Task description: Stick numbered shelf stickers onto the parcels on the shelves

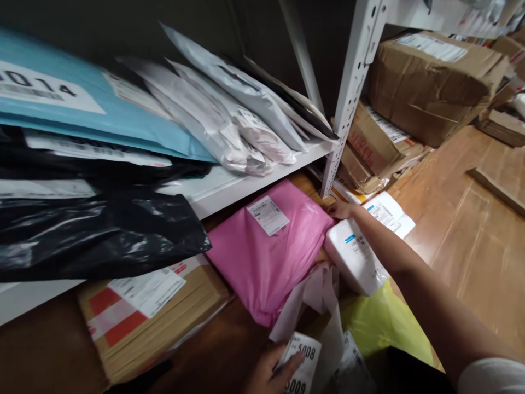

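Note:
At the bottom, my left hand [268, 369] is closed round a strip of white number labels [302, 358] printed 5008 and 5009. A loose pale paper strip [326, 293] lies just beyond it. My right hand [342, 210] reaches down to the far end of a white plastic-wrapped parcel [356, 254], beside the right corner of a pink mailer bag [273, 262]. Its fingers are partly hidden there, and whether they grip anything is unclear. The pink bag lies on the floor, partly under the shelf, with a shipping label on top.
A white metal shelf [246, 183] carries blue, black and white mailer bags. Its upright post [348, 93] stands beyond my right hand. A cardboard box [164, 323] lies below the shelf. A yellow bag [383, 323], another white parcel [389, 213] and stacked cartons [435, 82] are rightward.

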{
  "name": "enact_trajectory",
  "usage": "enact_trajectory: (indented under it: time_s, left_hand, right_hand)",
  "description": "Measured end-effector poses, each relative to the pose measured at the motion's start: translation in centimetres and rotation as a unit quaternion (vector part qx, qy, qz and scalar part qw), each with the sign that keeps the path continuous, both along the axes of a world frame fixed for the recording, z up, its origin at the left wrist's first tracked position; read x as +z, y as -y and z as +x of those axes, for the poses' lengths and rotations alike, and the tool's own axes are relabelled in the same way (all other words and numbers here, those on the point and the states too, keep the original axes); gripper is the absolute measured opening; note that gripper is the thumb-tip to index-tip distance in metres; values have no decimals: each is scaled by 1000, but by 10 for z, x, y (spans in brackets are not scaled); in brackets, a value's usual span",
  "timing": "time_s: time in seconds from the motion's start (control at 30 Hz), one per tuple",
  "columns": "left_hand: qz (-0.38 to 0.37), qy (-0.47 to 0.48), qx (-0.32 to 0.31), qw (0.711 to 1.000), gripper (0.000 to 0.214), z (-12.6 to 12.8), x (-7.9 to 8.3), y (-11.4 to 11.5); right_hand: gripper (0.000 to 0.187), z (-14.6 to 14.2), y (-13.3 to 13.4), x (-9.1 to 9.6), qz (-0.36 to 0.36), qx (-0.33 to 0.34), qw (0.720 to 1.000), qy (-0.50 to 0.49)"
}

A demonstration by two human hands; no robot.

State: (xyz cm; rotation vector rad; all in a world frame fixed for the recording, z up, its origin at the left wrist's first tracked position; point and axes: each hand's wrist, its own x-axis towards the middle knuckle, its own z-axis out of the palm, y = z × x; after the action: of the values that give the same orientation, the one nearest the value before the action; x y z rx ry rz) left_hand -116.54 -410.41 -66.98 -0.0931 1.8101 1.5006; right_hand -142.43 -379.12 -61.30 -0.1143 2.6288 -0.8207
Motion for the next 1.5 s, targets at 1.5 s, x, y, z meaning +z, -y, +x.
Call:
enact_trajectory:
  time_s: [1.5]
  left_hand:
    - [56,-35,93,993,53,-14,47,-140]
  right_hand:
    - [44,257,-1,0,-380,-235,891,-73]
